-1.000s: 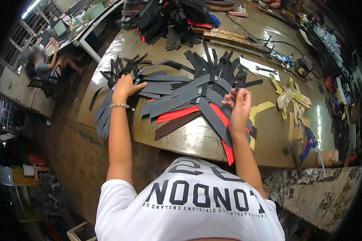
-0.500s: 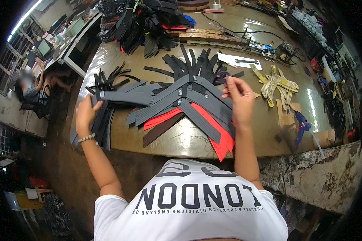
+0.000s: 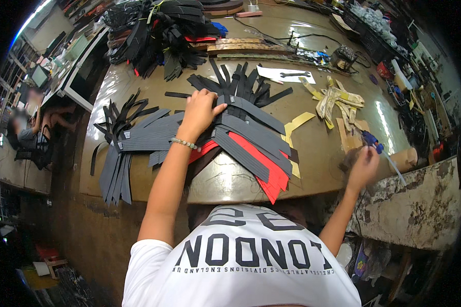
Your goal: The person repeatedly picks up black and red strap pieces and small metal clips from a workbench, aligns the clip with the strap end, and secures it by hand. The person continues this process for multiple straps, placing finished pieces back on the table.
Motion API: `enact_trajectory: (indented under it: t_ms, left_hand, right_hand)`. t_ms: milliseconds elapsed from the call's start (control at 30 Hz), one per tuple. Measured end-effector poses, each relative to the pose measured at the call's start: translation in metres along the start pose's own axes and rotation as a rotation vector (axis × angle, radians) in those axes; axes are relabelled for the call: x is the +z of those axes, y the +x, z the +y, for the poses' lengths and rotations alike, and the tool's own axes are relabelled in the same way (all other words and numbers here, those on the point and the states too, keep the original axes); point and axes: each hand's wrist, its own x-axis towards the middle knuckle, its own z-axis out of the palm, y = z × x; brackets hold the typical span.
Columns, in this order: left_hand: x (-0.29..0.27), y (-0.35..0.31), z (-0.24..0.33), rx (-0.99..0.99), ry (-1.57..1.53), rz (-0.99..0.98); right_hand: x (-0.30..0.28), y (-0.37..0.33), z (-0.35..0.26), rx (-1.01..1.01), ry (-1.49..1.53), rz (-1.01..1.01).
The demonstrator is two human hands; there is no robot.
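Observation:
My left hand (image 3: 201, 111), a beaded bracelet at its wrist, reaches over the middle pile of dark grey ribbed straps (image 3: 251, 108). Its fingers bend over the top strap's left part, with the thumb against its near side; the hand hides that part. Red strips (image 3: 258, 169) stick out beneath this pile. To the left lies another bundle of grey straps (image 3: 146, 137) with black ends fanned out. At the right side of the table my right hand (image 3: 362, 168), slightly blurred, has curled its fingers at the lower end of a blue glue gun (image 3: 372, 141) with a pale glue stick trailing from it.
Yellowish strips (image 3: 335, 102) lie in a heap right of the pile. A wrench (image 3: 295, 74) rests on white paper behind. A brown roll (image 3: 404, 159) sits by the right edge. Black straps (image 3: 174, 36) are heaped at the back left. Another person (image 3: 28, 125) sits far left.
My left hand has left the left bundle and moved right onto the middle pile. My right hand has gone right and down, from beside the middle pile to the glue gun.

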Motion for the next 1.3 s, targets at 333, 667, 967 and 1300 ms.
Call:
enact_trajectory:
  t_ms: [333, 667, 967, 1300]
  left_hand:
    - [-0.058, -0.051, 0.061, 0.033, -0.420, 0.291]
    - [-0.008, -0.080, 0.022, -0.143, -0.346, 0.108]
    - [0.007, -0.050, 0.021, -0.360, -0.580, 0.114]
    - [0.014, -0.066, 0.009, -0.381, -0.726, 0.263]
  right_hand:
    - [0.000, 0.007, 0.001, -0.121, -0.277, -0.294]
    - [0.133, -0.087, -0.220, 0.277, 0.985, -1.070]
    - [0.149, -0.106, -0.211, 0.183, 1.025, -1.002]
    - [0.141, -0.105, -0.223, -0.113, 0.827, -0.881]
